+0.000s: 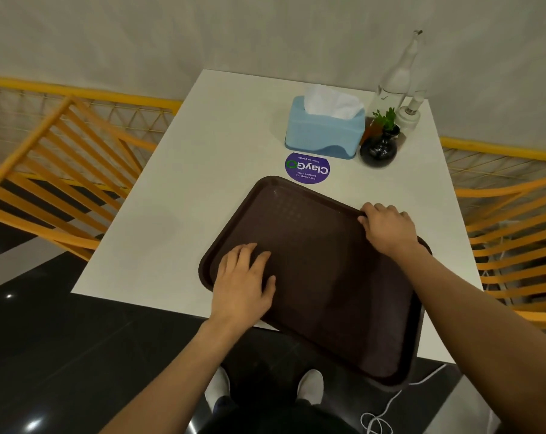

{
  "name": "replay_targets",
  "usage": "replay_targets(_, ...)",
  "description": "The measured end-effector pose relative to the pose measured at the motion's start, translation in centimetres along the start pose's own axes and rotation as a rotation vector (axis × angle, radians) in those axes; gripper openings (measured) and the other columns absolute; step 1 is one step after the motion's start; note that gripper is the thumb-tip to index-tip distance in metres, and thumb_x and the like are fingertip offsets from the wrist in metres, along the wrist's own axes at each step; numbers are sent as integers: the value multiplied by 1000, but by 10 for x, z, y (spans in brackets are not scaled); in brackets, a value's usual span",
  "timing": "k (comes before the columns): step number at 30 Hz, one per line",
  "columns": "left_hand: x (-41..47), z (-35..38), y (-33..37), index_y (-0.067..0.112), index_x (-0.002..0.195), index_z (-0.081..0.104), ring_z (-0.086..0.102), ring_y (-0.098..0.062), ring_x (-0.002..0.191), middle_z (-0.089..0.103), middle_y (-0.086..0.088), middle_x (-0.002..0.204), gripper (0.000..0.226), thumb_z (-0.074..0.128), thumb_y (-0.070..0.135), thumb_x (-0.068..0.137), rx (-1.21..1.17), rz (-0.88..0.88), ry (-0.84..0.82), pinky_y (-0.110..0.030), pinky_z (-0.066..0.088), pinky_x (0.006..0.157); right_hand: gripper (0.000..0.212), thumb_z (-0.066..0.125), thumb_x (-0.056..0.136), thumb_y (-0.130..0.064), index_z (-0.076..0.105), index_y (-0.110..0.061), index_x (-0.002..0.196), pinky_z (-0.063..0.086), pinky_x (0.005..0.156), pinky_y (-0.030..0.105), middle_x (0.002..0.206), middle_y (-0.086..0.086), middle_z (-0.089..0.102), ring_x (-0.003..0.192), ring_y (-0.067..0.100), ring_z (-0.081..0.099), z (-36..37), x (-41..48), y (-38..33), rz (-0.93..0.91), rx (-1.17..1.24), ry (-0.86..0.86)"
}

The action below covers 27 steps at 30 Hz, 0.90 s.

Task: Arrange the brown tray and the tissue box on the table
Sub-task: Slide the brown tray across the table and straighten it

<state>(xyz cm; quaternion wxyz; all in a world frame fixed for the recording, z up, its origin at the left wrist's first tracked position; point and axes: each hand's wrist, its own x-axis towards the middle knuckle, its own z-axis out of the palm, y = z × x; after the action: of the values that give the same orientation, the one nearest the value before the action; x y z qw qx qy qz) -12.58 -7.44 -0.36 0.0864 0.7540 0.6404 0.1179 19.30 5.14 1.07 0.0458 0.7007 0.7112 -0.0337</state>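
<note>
1. Head view: lying skewed on the white table (202, 170), the brown tray (328, 277), with its near corner hanging out past the table's front edge.
2. Resting flat on the tray's floor near its left rim, the left hand (243, 283), fingers spread and open, gripping nothing.
3. Curling over the tray's far right rim, the right hand (387, 228), fingers closed on that edge.
4. Standing upright toward the back of the table, well apart from the tray, the blue tissue box (325, 134), with a white tissue sticking up out of its top.
5. Lying on the tabletop between tissue box and tray, a round purple sticker (307, 168), just beside the box's front and close to the tray's far corner.
6. Sitting just right of the tissue box, a small dark vase (378, 149) holding green sprigs.
7. Standing behind the vase near the wall, a tall clear bottle (395, 78) and a small white dispenser (409, 115).
8. Flanking the table on both sides, orange slatted chairs (55, 170).
9. Showing below the table edge on the dark floor, two white shoes (310, 386) and a white cable (387, 405).
</note>
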Motion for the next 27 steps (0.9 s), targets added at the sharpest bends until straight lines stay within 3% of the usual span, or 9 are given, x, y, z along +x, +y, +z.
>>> replay_targets(3,-16,2,-18,21,139,57,33,-34,144,45,-13,151,50,54,44,95,0,-84,31,-50,24,121,31,34,106,-36,53,-13,116,44,83,45,111,11,65,101,34,58,2,-6,-4,12,13,-1)
replay_targets(7,-18,-2,-43,16,149,44,20,-38,150,27,-19,162,57,54,38,98,-76,-229,100,-49,19,122,24,35,104,-36,47,-15,102,40,69,39,103,10,65,86,31,57,6,-16,-23,55,86,-3)
replay_targets(10,-8,-11,-65,14,153,34,25,-40,147,25,-19,162,68,59,38,95,-132,-374,87,-52,26,119,23,37,97,-45,41,-22,102,43,65,38,90,5,61,73,26,55,6,-27,-43,95,122,-56)
replay_targets(13,2,-21,-89,12,151,35,39,-39,133,41,-19,149,71,60,43,92,-131,-467,54,-53,36,108,28,36,95,-51,39,-26,106,47,66,37,85,1,57,70,24,56,6,-35,-61,122,118,-65)
replay_targets(18,20,-30,-122,12,154,32,52,-34,121,56,-14,136,66,53,41,98,-132,-419,34,-48,45,100,31,32,103,-52,40,-24,112,46,68,41,91,6,61,73,29,54,7,-43,-90,125,155,-54)
replay_targets(24,34,-40,-149,14,157,25,50,-32,132,44,-11,148,66,55,26,99,-430,-447,28,-41,45,107,29,32,105,-45,41,-20,117,55,72,46,97,8,65,75,27,61,14,-55,-137,169,242,-47)
replay_targets(27,34,-46,-164,14,149,41,55,-32,124,51,-11,137,53,55,15,97,-479,-412,25,-40,46,105,27,35,106,-42,42,-17,115,53,69,44,97,10,65,75,29,60,19,-56,-156,215,302,-28)
